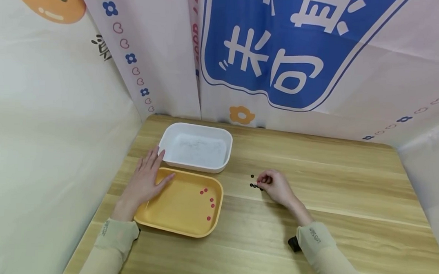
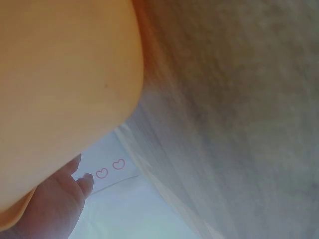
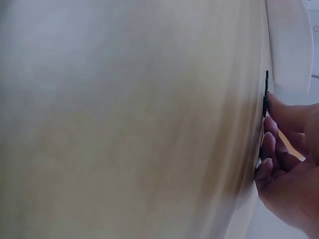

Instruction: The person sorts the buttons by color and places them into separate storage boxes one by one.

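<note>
My left hand (image 1: 144, 182) lies with spread fingers over the left rim of the yellow tray (image 1: 176, 230), its fingertips reaching the near left corner of the white tray (image 1: 194, 167). Several small round red buttons (image 1: 211, 200) lie in the right part of the yellow tray. On the table, right of the trays, my right hand (image 1: 276, 188) has thumb and forefinger together at a small red button (image 1: 258, 183), its other fingers curled. Small black buttons (image 1: 251, 185) lie by these fingertips; in the right wrist view they appear as a dark edge-on strip (image 3: 266, 94).
The wooden table (image 1: 349, 191) extends far to the right of my right hand. Printed cloth (image 1: 163, 69) hangs behind the table and along its left side. A dark wrist device (image 1: 294, 243) sits at my right cuff.
</note>
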Demonstrator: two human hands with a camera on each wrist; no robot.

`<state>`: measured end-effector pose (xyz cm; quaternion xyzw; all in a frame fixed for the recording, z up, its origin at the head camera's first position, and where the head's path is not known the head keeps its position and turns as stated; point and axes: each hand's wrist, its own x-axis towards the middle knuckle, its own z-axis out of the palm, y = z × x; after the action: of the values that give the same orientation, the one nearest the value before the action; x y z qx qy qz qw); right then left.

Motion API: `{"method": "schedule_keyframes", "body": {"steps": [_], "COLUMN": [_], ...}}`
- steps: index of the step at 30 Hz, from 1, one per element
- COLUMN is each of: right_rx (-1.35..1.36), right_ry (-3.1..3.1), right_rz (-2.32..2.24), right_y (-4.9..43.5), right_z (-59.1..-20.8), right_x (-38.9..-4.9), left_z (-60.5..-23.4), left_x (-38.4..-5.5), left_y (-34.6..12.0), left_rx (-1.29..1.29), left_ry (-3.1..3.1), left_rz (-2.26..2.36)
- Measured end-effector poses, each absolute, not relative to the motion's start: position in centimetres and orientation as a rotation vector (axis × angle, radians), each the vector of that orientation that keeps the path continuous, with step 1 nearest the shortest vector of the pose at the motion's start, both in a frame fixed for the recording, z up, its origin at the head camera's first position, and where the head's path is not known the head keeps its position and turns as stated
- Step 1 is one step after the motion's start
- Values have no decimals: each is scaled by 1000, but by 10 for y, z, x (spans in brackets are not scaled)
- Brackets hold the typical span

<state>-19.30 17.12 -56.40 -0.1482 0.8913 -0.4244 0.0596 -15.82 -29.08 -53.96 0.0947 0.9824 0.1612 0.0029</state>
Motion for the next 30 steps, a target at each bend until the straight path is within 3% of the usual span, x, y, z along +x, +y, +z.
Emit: {"method": "schedule_keyframes", "body": {"steps": [13, 30], "right_rx": [-392, -466], "right_ry": [2704, 2606], "right_rz": [-1260, -1336], "right_y": [169, 199], "right_z": [-575, -563], "right_x": [-179, -186], "left_z": [-545, -536], "left_x": [-141, -155], "left_y": [-293, -290], "left_rx": [298, 290], "left_ry": [3091, 3091], "left_rz": [529, 517]}}
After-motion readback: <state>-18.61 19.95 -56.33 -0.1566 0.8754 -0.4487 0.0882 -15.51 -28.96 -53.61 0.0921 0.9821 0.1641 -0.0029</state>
